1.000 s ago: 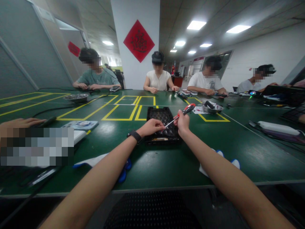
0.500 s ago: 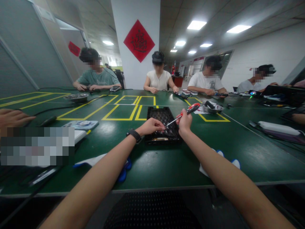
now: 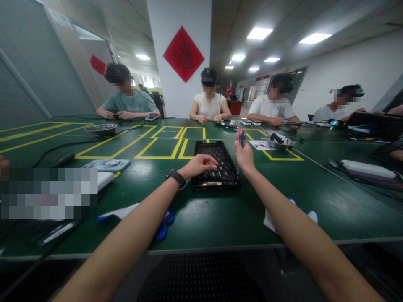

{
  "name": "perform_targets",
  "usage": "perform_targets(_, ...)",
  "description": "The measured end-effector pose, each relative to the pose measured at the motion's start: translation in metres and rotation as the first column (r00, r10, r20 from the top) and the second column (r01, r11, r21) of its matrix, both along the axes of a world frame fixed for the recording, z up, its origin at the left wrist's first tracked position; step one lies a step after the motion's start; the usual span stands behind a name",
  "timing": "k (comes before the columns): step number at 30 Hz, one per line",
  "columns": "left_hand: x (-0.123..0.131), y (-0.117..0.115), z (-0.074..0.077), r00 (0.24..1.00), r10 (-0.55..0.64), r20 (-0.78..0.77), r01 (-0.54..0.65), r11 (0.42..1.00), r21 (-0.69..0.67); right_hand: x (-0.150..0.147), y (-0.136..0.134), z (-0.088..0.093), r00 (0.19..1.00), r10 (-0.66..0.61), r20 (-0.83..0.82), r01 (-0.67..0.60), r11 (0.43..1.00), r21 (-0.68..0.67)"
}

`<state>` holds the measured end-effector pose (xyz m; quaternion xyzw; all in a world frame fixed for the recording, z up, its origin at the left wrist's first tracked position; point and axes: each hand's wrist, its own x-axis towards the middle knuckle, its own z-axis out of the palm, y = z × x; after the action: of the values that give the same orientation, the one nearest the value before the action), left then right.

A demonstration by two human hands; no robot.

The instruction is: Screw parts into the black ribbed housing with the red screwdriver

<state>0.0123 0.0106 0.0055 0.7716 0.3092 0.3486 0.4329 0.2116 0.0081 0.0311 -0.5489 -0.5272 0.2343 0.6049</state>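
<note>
My right hand [image 3: 244, 156] grips a screwdriver [image 3: 241, 135] with a red and black handle. The screwdriver stands nearly upright, its thin shaft pointing down at the near right corner of a black tray [image 3: 232, 164]. Whether the tip touches the tray I cannot tell. Over the tray's left side hovers my left hand [image 3: 201, 164], fingers loosely stretched and thumb apart, with nothing visible in them. Inside the tray lie rows of small shiny pieces, partly hidden by this hand. A light strip lies along the tray's near end.
White and blue gloves [image 3: 161, 233] lie under my left forearm, others [image 3: 311, 216] by my right. Metal bowls [image 3: 280, 144] [image 3: 100, 131] hold small items. A phone-like patterned object [image 3: 110, 164] lies left. Co-workers [image 3: 210, 105] sit opposite. A white device [image 3: 370, 168] with cables lies right.
The screwdriver has swung from slanting toward my left fingertips to upright at the tray's right side. My left fingers have loosened from a pinch. A neighbour's hand at far left has drawn back.
</note>
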Motion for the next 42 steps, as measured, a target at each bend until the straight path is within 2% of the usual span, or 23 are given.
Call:
perform_targets(1,0.0,-0.001,0.0,1.0,-0.006,-0.002,0.006,1.0,-0.006,0.004,0.001,-0.001,0.988,-0.068,0.14,0.074,0.996,-0.039)
perform_targets(3,-0.001,-0.001,0.001,1.0,-0.017,-0.001,0.017,1.0,-0.012,0.012,0.003,-0.007,0.904,-0.134,0.407,0.208,0.968,-0.142)
perform_targets(5,-0.001,0.0,0.0,1.0,-0.016,-0.002,0.016,1.0,-0.002,0.018,0.006,-0.016,0.835,-0.085,0.543,0.258,0.933,-0.251)
perform_targets(7,0.0,0.001,-0.001,1.0,-0.012,-0.014,0.012,1.0,0.014,0.022,0.008,-0.026,0.813,-0.045,0.581,0.27,0.913,-0.306)
perform_targets(10,0.0,0.002,-0.001,0.999,-0.018,-0.043,0.02,0.999,0.041,0.024,0.009,-0.033,0.806,-0.046,0.59,0.281,0.908,-0.313)
perform_targets(12,0.0,0.002,-0.001,0.998,-0.019,-0.062,0.023,0.998,0.061,0.021,0.005,-0.029,0.787,-0.08,0.612,0.299,0.917,-0.265)
perform_targets(13,0.0,0.001,-0.001,0.998,-0.016,-0.068,0.021,0.997,0.07,0.019,0.002,-0.025,0.768,-0.112,0.631,0.298,0.934,-0.197)
perform_targets(15,0.001,0.0,0.0,0.999,0.005,-0.054,0.0,0.997,0.079,0.009,-0.006,-0.015,0.74,-0.155,0.654,0.206,0.979,-0.002)
perform_targets(16,0.002,0.0,0.0,0.999,0.02,-0.031,-0.017,0.997,0.079,0.003,-0.01,-0.01,0.75,-0.124,0.65,0.088,0.992,0.087)
perform_targets(17,0.002,0.0,-0.001,0.999,0.038,0.002,-0.038,0.996,0.076,-0.003,-0.015,-0.007,0.77,-0.032,0.637,-0.065,0.99,0.128)
perform_targets(19,0.002,0.001,-0.002,0.994,0.076,0.077,-0.081,0.994,0.07,-0.016,-0.021,-0.003,0.771,0.215,0.6,-0.351,0.929,0.118)
perform_targets(20,0.002,0.003,-0.003,0.99,0.088,0.108,-0.096,0.993,0.069,-0.022,-0.023,-0.003,0.75,0.313,0.583,-0.444,0.891,0.093)
perform_targets(22,0.001,0.005,-0.005,0.985,0.095,0.145,-0.107,0.991,0.079,-0.029,-0.023,-0.007,0.713,0.433,0.552,-0.542,0.84,0.041)
perform_targets(24,0.0,0.006,-0.006,0.984,0.086,0.153,-0.102,0.99,0.097,-0.03,-0.021,-0.012,0.71,0.468,0.527,-0.558,0.83,0.013)
perform_targets(27,0.0,0.007,-0.006,0.987,0.081,0.142,-0.098,0.988,0.12,-0.029,-0.018,-0.016,0.731,0.456,0.509,-0.534,0.845,0.01)
perform_targets(33,0.0,0.005,-0.005,0.99,0.083,0.115,-0.097,0.988,0.12,-0.029,-0.021,-0.011,0.763,0.402,0.507,-0.485,0.874,0.037)
perform_targets(39,0.0,0.004,-0.005,0.991,0.108,0.082,-0.119,0.983,0.142,-0.027,-0.017,-0.011,0.777,0.425,0.464,-0.471,0.882,-0.019)
perform_targets(42,0.0,0.003,-0.004,0.989,0.116,0.087,-0.126,0.984,0.123,-0.023,-0.012,-0.012,0.762,0.452,0.464,-0.465,0.88,-0.094)
